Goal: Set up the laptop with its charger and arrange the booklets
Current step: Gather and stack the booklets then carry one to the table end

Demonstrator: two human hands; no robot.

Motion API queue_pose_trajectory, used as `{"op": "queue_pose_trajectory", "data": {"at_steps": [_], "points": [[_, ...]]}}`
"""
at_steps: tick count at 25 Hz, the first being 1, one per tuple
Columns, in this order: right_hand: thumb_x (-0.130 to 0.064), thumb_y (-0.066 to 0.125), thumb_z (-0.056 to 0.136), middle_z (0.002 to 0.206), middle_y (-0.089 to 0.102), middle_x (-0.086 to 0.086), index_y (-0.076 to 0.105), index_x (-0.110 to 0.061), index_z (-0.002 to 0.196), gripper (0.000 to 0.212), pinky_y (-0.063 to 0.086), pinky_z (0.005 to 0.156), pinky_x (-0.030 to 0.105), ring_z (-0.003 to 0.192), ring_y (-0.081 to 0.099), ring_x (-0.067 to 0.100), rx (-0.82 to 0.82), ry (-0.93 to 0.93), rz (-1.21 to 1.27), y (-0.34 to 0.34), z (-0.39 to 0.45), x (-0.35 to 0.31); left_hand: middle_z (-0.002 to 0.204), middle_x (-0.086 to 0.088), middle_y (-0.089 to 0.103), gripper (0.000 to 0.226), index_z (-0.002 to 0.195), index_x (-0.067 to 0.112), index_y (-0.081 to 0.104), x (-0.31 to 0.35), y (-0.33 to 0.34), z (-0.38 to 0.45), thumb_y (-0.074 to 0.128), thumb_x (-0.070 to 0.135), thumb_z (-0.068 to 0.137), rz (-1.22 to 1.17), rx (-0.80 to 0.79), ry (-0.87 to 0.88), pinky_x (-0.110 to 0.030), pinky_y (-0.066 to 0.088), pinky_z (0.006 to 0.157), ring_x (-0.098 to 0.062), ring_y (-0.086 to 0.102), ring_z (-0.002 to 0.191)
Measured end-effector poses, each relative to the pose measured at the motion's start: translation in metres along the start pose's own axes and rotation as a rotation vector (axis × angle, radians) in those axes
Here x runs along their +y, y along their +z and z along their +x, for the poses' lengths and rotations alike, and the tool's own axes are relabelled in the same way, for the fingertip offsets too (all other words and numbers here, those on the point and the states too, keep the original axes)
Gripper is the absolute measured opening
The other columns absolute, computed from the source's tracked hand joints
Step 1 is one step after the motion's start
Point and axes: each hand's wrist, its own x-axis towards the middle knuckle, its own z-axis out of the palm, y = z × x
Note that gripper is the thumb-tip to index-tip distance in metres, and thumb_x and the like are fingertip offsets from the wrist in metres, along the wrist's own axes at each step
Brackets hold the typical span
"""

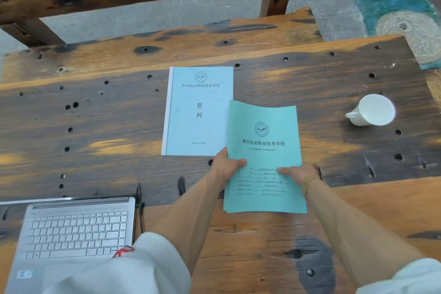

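Head view: left hand (225, 166) and right hand (299, 174) each grip the green booklet (263, 150) between them.

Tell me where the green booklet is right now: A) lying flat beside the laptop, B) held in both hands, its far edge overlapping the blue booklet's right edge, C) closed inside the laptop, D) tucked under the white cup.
B: the left hand and right hand grip the green booklet by its sides, and its curled far corner lies over the blue booklet on the table.
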Motion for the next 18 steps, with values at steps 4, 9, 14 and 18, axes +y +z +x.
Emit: {"op": "queue_pose_trajectory", "data": {"at_steps": [4, 9, 14, 18], "points": [[-0.015, 0.086, 0.068, 0.109, 0.07, 0.013, 0.061, -0.007, 0.107, 0.047, 0.054, 0.092, 0.047, 0.097, 0.068, 0.032, 0.033, -0.052, 0.161, 0.009, -0.026, 0.0, 0.105, -0.007, 0.072, 0.035, 0.121, 0.013, 0.057, 0.009, -0.02, -0.016, 0.062, -0.002, 0.09, -0.005, -0.092, 0.075, -0.034, 0.061, 0.066, -0.021, 0.073, 0.083], [0.001, 0.079, 0.073, 0.1, 0.071, 0.016, 0.057, -0.003, 0.105, 0.039, 0.057, 0.078, 0.043, 0.082, 0.069, 0.031, -0.173, -0.106, 0.436, 0.011, -0.053, -0.025, 0.108, -0.008, 0.074, 0.037, 0.121, 0.011, 0.059, 0.032, -0.059, -0.027, 0.066, -0.003, 0.087, 0.008, -0.132, 0.164, -0.037, 0.061, 0.074, -0.025, 0.074, 0.089], [-0.001, 0.079, 0.074, 0.105, 0.074, 0.011, 0.066, -0.008, 0.111, 0.04, 0.056, 0.066, 0.028, 0.09, 0.072, 0.027, -0.245, -0.2, 0.356, 0.033, -0.054, -0.06, 0.111, -0.009, 0.073, 0.035, 0.116, 0.016, 0.06, 0.051, -0.099, -0.025, 0.068, -0.001, 0.087, 0.019, -0.085, 0.209, -0.038, 0.061, 0.077, -0.027, 0.073, 0.094], [-0.003, 0.075, 0.08, 0.112, 0.073, 0.01, 0.067, -0.006, 0.113, 0.034, 0.055, 0.087, 0.04, 0.099, 0.07, 0.028, -0.27, -0.224, 0.284, 0.064, -0.044, -0.095, 0.112, -0.007, 0.072, 0.038, 0.121, 0.014, 0.057, 0.069, -0.129, -0.008, 0.068, 0.0, 0.088, 0.02, 0.021, 0.203, -0.032, 0.06, 0.068, -0.022, 0.073, 0.09]]}}
